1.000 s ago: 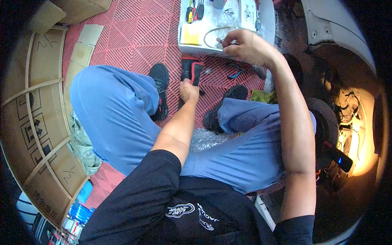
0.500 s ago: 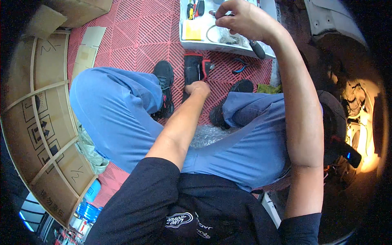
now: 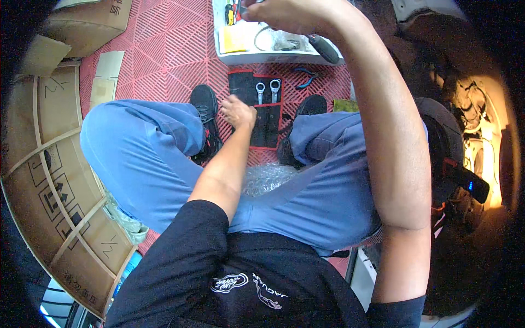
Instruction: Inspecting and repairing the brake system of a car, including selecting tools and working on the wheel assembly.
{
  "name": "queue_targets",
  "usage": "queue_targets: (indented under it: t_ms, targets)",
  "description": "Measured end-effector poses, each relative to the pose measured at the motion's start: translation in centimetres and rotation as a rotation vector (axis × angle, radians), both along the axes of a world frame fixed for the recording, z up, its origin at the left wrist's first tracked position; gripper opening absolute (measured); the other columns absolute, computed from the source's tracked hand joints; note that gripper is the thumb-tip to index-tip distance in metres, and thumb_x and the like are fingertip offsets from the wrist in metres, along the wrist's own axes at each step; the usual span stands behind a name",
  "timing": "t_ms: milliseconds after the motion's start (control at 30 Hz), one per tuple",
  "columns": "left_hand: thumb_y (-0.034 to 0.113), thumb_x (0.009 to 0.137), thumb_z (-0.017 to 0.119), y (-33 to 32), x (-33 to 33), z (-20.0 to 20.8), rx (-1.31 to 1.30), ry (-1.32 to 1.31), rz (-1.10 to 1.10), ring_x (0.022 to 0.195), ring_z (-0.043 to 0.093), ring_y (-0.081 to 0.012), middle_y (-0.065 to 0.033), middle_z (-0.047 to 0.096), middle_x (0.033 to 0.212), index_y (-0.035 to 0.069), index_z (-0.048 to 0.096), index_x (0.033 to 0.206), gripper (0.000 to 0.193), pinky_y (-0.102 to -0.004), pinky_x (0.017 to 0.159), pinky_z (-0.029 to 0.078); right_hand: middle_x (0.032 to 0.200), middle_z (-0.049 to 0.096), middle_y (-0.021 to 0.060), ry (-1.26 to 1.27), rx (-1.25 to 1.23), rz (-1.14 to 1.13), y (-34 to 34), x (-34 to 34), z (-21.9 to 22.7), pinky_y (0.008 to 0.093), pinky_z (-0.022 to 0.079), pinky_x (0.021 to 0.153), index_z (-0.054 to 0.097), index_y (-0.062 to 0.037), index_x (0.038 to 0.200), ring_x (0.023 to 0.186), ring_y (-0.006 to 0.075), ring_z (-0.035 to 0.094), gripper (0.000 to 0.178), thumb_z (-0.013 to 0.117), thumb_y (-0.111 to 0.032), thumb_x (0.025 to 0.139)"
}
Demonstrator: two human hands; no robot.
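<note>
I have the left hand [image 3: 239,113] at the left edge of a black tool roll [image 3: 267,130], its fingers loose and slightly blurred, grasping nothing that I can see; whether it touches the cloth I cannot tell. The roll lies unfolded on the red mat [image 3: 169,49] between the two shoes [image 3: 205,112], its edges trimmed in red. Two ring-ended wrenches [image 3: 275,95] stand side by side in its pocket, ring ends towards the tray [image 3: 249,57].

My right hand [image 3: 281,13] is up at the top of my view, over the white tray, fingers closed on a tool. Shiny metal shows at the fingertips and a dark handle [image 3: 324,49] juts out below the palm; I cannot make out the tool's kind.

In the tray I see a yellow pad [image 3: 233,39], a clear bag [image 3: 290,41] and a screwdriver [image 3: 229,15]. Blue-handled pliers [image 3: 306,78] lie on the mat, near the roll's upper right corner. Bubble wrap [image 3: 266,179] sits between the legs.
</note>
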State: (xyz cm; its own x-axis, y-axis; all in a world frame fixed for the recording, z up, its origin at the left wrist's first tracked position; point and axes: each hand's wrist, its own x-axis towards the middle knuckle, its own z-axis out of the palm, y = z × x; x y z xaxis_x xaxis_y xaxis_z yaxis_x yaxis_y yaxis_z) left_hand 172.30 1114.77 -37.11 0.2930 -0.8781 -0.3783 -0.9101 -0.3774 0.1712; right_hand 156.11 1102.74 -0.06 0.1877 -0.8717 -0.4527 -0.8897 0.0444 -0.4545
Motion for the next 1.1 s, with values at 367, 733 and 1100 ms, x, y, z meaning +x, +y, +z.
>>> queue_targets:
  t_ms: [367,733,1100]
  targets:
    - [0.02,0.076,0.072,-0.9,1.5,-2.9,0.36,0.186,0.253,0.131,0.045,-0.0361,-0.02,0.047,0.138,0.013,0.034,0.145,0.079,-0.0512,0.106,0.04,0.077,0.067,0.007,-0.353,0.213,-0.261,-0.3,-4.8,-12.6,0.0298,0.051,0.067,0.066,-0.0051,0.113,0.071,0.0142,0.063,0.036,0.071,-0.017,0.079]
    - [0.018,0.074,0.073,-0.6,0.0,-3.5,0.326,0.141,0.354,0.133,0.041,-0.038,-0.0185,0.043,0.141,0.014,0.038,0.144,0.078,-0.0532,0.109,0.035,0.104,0.07,0.0201,0.184,0.279,0.015,7.5,-1.2,-33.7,0.0418,0.056,0.083,0.073,-0.0061,0.099,0.101,0.0334,0.067,0.026,0.067,-0.014,0.074]
    - [0.037,0.075,0.074,-1.8,-2.5,-1.6,0.375,0.212,0.496,0.133,0.039,-0.0376,-0.017,0.041,0.141,0.013,0.029,0.148,0.089,-0.0562,0.111,0.025,0.11,0.062,0.031,0.129,0.105,-0.203,10.9,-3.9,-41.2,0.0502,0.048,0.093,0.054,0.0053,0.121,0.108,0.0451,0.059,0.052,0.067,-0.023,0.079]
